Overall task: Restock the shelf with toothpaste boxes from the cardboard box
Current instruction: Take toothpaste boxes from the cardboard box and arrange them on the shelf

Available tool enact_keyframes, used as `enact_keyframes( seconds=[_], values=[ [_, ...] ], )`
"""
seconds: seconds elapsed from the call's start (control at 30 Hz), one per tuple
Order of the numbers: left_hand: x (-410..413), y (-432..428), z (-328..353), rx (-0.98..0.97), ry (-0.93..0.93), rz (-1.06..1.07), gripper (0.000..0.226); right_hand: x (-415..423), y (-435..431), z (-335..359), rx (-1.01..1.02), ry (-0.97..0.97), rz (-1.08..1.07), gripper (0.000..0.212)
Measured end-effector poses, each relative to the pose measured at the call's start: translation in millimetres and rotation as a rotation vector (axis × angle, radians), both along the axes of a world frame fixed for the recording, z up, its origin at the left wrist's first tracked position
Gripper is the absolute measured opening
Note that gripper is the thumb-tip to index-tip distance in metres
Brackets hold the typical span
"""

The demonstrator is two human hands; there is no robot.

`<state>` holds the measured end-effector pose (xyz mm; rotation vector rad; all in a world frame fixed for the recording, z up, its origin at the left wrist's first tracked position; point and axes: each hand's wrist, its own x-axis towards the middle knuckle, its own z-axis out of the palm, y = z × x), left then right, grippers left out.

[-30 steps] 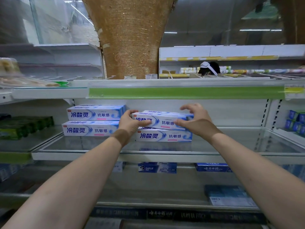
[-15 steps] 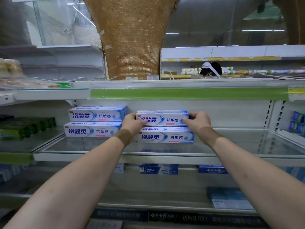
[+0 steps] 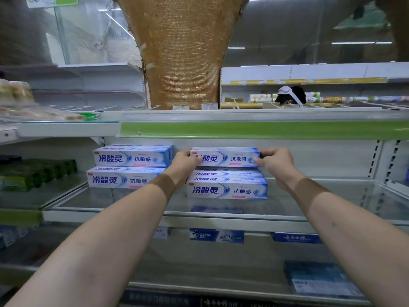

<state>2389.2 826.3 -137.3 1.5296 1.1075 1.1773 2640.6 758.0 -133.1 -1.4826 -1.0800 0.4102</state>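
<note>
A white and blue toothpaste box is held level by its two ends, above a stack of two like boxes on the glass shelf. My left hand grips its left end and my right hand grips its right end. A small gap shows between the held box and the stack. To the left stands a second stack of two boxes. The cardboard box is out of view.
A green-edged upper shelf hangs close above the held box. Green packs sit on the neighbouring shelf at left. Blue boxes lie on the lower shelf. A person's head shows behind the shelving, beside a gold mesh column.
Both hands have shifted the top box back and squared it over the right stack. My right hand moved from on top of the box down to its right end.
</note>
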Motion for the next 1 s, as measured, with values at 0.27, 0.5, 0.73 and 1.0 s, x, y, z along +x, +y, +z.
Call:
enact_keyframes(
  seconds=[0.27,0.5,0.73,1.0],
  values=[
    [3,12,-5,-0.107,-0.061,0.024,0.017,3,15,-11,-0.025,0.008,0.029,0.016],
    [1,17,-11,-0.048,-0.086,0.05,0.027,1,16,-17,0.01,0.047,0.036,0.03],
    [3,16,-5,-0.057,0.037,0.025,0.023,-15,14,-11,-0.08,-0.076,0.003,0.015],
    [4,-2,4,-0.172,-0.019,-0.092,0.03,-16,6,-8,-0.111,0.073,0.217,0.014]
  ],
)
